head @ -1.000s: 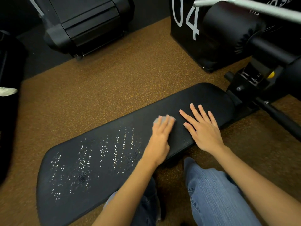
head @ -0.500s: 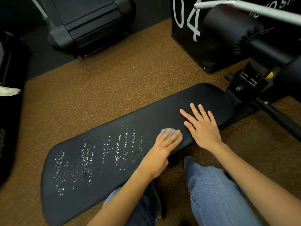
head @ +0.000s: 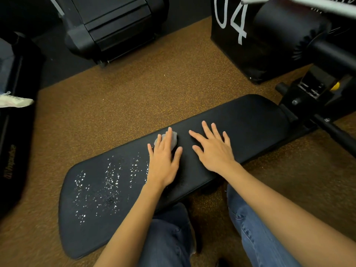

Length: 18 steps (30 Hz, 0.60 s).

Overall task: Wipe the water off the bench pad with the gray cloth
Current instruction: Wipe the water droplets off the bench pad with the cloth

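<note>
Two hands lie flat on the pad (head: pixel 240 120), which runs from lower left to upper right over brown speckled flooring (head: pixel 144 89). Around it we see a black box (head: pixel 237 45) marked "04", a padded roller (head: pixel 289 26) and the bench frame (head: pixel 312 93) at upper right, a dark machine (head: pixel 115 26) at upper left, and a shoe (head: pixel 15 101) at the left edge; nothing blocks the pad. Our left hand (head: pixel 163 160) presses the cloth (head: pixel 173 139) against the pad near its far edge, fingers spread and extended, the cloth bunched beneath them. Our right hand (head: pixel 213 151) rests just beside it, fingers splayed, palm on bare pad. Droplets (head: pixel 107 182) remain on the pad's left half, left of the cloth. Jeans (head: pixel 256 228) show below.
</note>
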Each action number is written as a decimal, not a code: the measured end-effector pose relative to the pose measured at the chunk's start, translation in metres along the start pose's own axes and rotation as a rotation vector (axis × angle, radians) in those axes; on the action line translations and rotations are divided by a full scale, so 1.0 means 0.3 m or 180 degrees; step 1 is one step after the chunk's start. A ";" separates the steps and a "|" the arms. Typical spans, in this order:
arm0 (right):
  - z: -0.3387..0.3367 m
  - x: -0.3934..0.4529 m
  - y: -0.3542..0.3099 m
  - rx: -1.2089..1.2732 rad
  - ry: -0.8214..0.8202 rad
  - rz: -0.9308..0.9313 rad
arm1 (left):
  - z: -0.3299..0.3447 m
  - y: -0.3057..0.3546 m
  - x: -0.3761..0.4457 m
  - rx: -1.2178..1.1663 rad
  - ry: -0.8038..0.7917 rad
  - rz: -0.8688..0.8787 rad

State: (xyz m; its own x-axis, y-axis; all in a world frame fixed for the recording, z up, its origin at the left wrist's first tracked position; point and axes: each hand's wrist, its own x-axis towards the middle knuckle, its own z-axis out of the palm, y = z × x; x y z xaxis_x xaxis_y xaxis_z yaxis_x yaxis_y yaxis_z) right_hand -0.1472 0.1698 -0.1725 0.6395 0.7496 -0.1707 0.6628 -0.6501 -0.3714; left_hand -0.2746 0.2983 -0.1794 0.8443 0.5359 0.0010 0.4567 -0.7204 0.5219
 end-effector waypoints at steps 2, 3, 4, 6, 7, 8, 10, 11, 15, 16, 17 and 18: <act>0.028 -0.003 0.012 -0.0143 0.0036 -0.0139 | -0.027 -0.035 0.005 -0.0202 -0.0081 0.0022; 0.037 -0.003 0.020 -0.0208 0.0015 -0.0171 | -0.031 -0.052 0.008 -0.0123 -0.0129 0.0059; 0.041 -0.001 0.026 -0.0248 -0.0009 -0.0189 | -0.027 -0.066 0.009 0.0035 -0.0188 0.0089; 0.041 0.003 0.030 -0.0263 -0.0027 -0.0197 | 0.001 -0.066 0.013 0.0366 -0.0214 0.0116; 0.038 0.006 0.031 -0.0271 -0.0029 -0.0201 | 0.020 -0.054 0.018 0.0464 -0.0155 0.0089; 0.035 0.009 0.033 -0.0279 -0.0036 -0.0209 | 0.040 -0.039 0.025 0.0537 -0.0068 0.0028; 0.030 0.011 0.041 -0.0282 -0.0045 -0.0232 | 0.070 -0.004 0.037 0.0600 0.0130 -0.0206; 0.030 0.011 0.044 -0.0278 -0.0036 -0.0235 | 0.078 0.010 0.043 0.0536 0.0239 -0.0331; 0.034 0.009 0.046 -0.0215 -0.0011 -0.0233 | 0.086 0.037 0.031 0.0216 0.0453 -0.0232; 0.036 0.009 0.044 -0.0196 0.0003 -0.0244 | 0.090 0.033 0.012 0.0163 0.0361 0.0021; 0.036 0.008 0.043 -0.0183 0.0024 -0.0252 | 0.091 0.027 -0.010 0.0154 0.0234 0.0324; 0.037 0.008 0.043 -0.0183 0.0041 -0.0255 | 0.090 0.017 -0.030 0.0196 0.0114 0.0610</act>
State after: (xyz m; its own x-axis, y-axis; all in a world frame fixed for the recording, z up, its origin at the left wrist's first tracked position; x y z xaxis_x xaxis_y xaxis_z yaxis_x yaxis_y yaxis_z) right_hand -0.1413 0.1646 -0.1880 0.5883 0.7980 -0.1307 0.7331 -0.5946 -0.3303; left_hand -0.2724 0.2780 -0.1998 0.9073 0.4010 0.1261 0.3059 -0.8356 0.4562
